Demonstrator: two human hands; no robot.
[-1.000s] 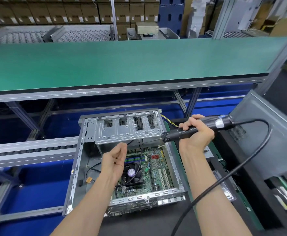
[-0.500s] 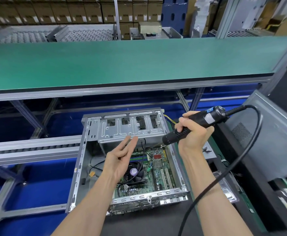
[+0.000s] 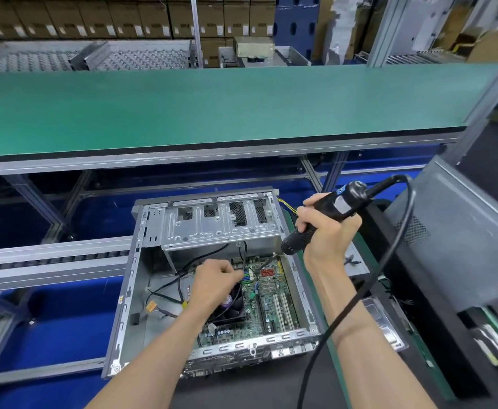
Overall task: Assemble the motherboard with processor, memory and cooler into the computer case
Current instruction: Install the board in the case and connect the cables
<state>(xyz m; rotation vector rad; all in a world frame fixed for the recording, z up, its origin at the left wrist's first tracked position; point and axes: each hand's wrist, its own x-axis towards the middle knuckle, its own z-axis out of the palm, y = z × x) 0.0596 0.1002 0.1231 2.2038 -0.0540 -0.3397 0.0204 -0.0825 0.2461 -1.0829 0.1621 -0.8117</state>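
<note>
1. The case [image 3: 212, 278] lies open on its side on the dark worktop [image 3: 259, 391], its open face up, near the middle of the view.
2. The motherboard [image 3: 271, 302] sits flat inside the case, in its right half, with the black cooler [image 3: 233, 308] on the board's left part.
3. The left hand [image 3: 214, 283] reaches down into the case over the cooler; its fingers are curled at the black cable [image 3: 244, 258] hanging from the drive cage [image 3: 218, 222], though whether they pinch it I cannot tell.
4. The right hand [image 3: 326, 228] grips a black electric screwdriver [image 3: 324, 214] above the case's far right corner, fingers wrapped round its barrel, tip slanting down and left toward the board's far edge.
5. The screwdriver's cord [image 3: 357, 293] loops right, then runs down toward the near edge.
6. A green conveyor [image 3: 212, 107] runs across the far side.
</note>
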